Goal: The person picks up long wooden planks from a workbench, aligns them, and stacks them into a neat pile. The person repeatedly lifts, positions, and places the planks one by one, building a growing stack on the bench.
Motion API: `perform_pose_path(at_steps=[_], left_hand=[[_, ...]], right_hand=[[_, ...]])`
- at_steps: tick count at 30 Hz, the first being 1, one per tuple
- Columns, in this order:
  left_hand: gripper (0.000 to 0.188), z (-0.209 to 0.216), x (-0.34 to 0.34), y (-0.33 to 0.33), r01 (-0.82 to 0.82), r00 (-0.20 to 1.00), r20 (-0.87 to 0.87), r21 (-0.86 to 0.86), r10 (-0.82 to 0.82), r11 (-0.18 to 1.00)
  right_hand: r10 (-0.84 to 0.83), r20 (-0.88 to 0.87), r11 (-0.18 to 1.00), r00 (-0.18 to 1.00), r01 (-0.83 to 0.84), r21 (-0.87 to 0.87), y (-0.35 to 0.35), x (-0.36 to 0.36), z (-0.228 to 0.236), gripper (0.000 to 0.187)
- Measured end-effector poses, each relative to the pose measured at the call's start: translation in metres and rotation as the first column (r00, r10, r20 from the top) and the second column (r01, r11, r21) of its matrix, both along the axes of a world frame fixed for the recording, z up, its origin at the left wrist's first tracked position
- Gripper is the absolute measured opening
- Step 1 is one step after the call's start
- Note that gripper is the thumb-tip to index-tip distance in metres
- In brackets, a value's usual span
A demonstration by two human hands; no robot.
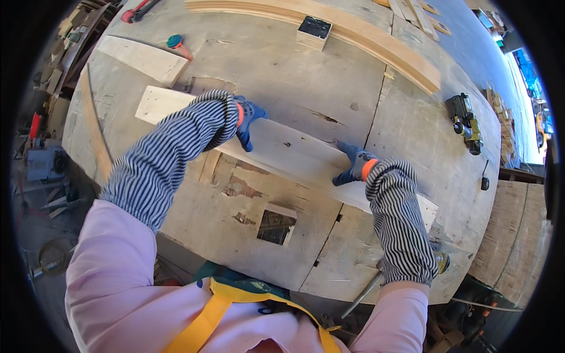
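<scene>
Pale board (294,154) lies across the worn worktable (412,147) in front of the person, its long axis slanting from upper left down to lower right. Out on the left, a shorter plank (141,57) rests just beyond its end. Now comes the left hand (251,120), gloved in blue, on the board left of its middle — forearm reaching up and inward, thumb spread well away from the fingers. Bare wood follows, and then the right hand (353,165), lower on the slant, fingers pointing left, thumb and fingers parted in a wide C over the board. Neither hand is nearer: both appear to touch it, well in from the ends — but pinching its edges or merely resting? Can't tell from here!
</scene>
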State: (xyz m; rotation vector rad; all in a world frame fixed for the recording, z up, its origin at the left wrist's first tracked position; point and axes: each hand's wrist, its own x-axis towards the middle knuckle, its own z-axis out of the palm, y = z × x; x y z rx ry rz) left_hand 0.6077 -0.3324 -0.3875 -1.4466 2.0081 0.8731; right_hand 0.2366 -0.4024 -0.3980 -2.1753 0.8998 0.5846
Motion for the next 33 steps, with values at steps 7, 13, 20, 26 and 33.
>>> perform_pose_path(at_steps=[7, 13, 20, 26, 33], left_hand=[[0.116, -0.01, -0.002, -0.008, 0.042, 0.996, -0.081, 0.022, -0.04, 0.999], [0.113, 0.0, 0.003, 0.003, 0.015, 0.999, -0.034, -0.019, -0.015, 1.0], [0.11, 0.002, 0.009, 0.003, -0.044, 0.989, -0.143, 0.019, 0.046, 0.999], [0.11, 0.009, 0.003, 0.018, -0.058, 0.997, -0.065, -0.079, 0.052, 0.995], [0.11, 0.014, -0.001, 0.032, 0.006, 1.0, -0.001, -0.169, -0.006, 0.986]], right_hand=[[0.022, -0.138, 0.999, 0.99, -0.015, 0.047, 0.002, 0.005, -0.004, 0.116], [0.048, -0.145, 0.999, 0.988, -0.05, -0.011, 0.009, 0.011, 0.01, 0.114], [0.035, -0.207, 0.998, 0.978, -0.022, 0.063, 0.007, 0.024, 0.018, 0.11], [-0.005, -0.186, 0.999, 0.983, -0.004, -0.048, 0.02, 0.016, 0.025, 0.112], [-0.04, -0.156, 0.993, 0.987, 0.022, -0.119, 0.037, 0.01, 0.034, 0.111]])
